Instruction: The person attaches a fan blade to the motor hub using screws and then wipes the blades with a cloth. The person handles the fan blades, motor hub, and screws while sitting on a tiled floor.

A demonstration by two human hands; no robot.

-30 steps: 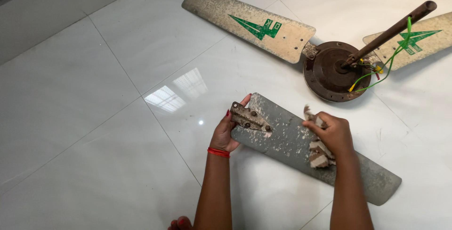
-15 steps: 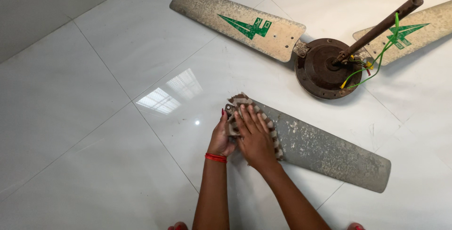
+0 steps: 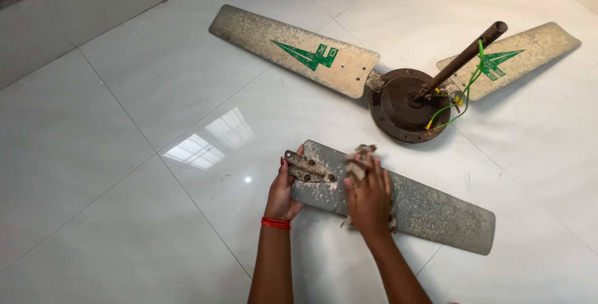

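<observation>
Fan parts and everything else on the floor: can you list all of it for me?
loose blade: 1, dusty grey, lying on the floor under both hands
bracket: 1, rusty metal, on the loose blade's left end
cloth: 1, brownish, under the right hand on the blade
motor: 1, dark brown, top middle
attached blades: 2, cream with green marks, either side of the motor
rod: 1, brown, sticking out of the motor
wires: several, green and yellow, by the rod
floor: white glossy tiles
wristband: 1, red, left wrist
left hand: grips the blade's bracket end
right hand: presses the cloth
</observation>
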